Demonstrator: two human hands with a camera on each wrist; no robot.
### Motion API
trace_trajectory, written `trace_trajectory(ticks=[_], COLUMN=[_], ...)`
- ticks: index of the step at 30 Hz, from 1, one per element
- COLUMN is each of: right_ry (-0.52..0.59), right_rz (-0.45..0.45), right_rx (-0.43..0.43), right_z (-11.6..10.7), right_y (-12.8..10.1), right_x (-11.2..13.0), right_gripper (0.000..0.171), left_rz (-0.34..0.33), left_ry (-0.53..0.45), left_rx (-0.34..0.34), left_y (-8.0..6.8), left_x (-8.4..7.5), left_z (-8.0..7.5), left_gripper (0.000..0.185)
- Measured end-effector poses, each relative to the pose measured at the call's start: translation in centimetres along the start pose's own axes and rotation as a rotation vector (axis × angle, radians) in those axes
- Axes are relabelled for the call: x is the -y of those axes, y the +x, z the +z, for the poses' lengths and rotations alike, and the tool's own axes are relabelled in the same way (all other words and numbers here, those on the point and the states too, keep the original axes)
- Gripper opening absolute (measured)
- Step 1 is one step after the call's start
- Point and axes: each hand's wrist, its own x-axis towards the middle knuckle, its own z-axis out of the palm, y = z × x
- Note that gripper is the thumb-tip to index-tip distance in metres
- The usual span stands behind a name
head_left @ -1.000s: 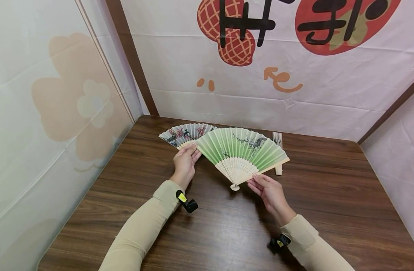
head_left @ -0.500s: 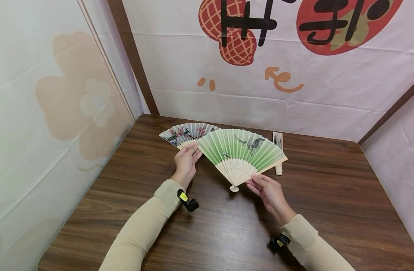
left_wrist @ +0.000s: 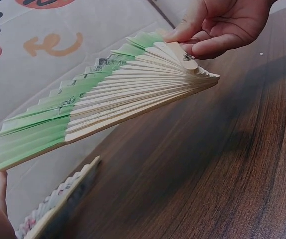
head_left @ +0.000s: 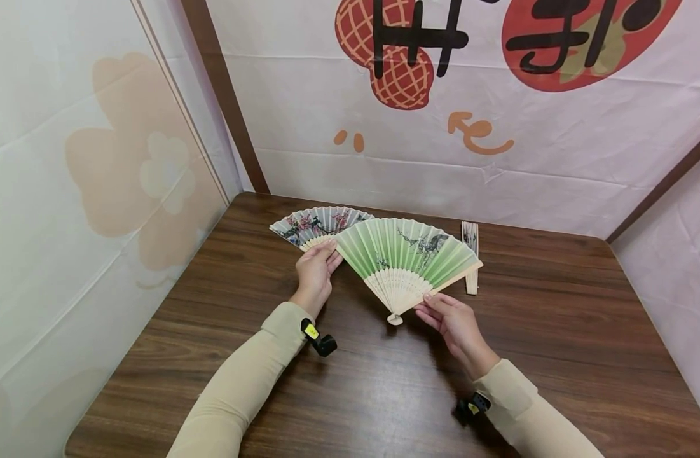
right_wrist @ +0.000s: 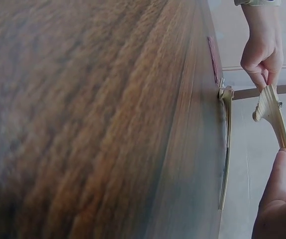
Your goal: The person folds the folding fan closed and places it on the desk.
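A spread green folding fan (head_left: pixel 409 254) with a dark branch print and pale ribs is held above the table between both hands. My left hand (head_left: pixel 315 270) pinches its left outer edge near the top corner. My right hand (head_left: pixel 454 321) pinches the right guard stick between thumb and fingers, not far from the pivot. In the left wrist view the green fan (left_wrist: pixel 83 104) appears nearly edge-on, with the right hand (left_wrist: pixel 227 25) by the pivot end. Behind the left hand lies a spread grey folding fan (head_left: pixel 321 222) with pink blossoms, partly covered by the green one.
A folded fan (head_left: pixel 470 238) lies on the brown wooden table (head_left: pixel 555 331) at the back right, its middle overlapped by the green fan's corner. A printed cloth wall (head_left: pixel 384 178) stands behind the table, another cloth panel (head_left: pixel 41 254) along the left.
The green fan's right corner has swung slightly left and up, narrowing its spread a little. Its pivot has shifted slightly down and left. Both hands keep their hold.
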Motion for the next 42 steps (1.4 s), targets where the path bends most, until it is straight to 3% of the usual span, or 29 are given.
trace_trajectory(ticks=[7,29,42], right_ry=[-0.013,-0.036,-0.054], right_rz=[0.002,-0.003,0.033], right_rx=[0.001,0.018,0.071], right_z=[-0.09,-0.29,-0.42], right_y=[0.1,0.02,0.02], right_x=[0.05,-0.02,0.01], right_gripper=[0.035,0.032,0.028], left_rz=[0.009,0.003,-0.011], left_ry=[-0.003,-0.008,0.031], left_rx=[-0.007,0.023,0.031], left_y=[0.03,-0.15,-0.21], left_x=[0.18,0.32,0.51], left_z=[0.22,0.27,0.29], left_gripper=[0.003,0.005,0.008])
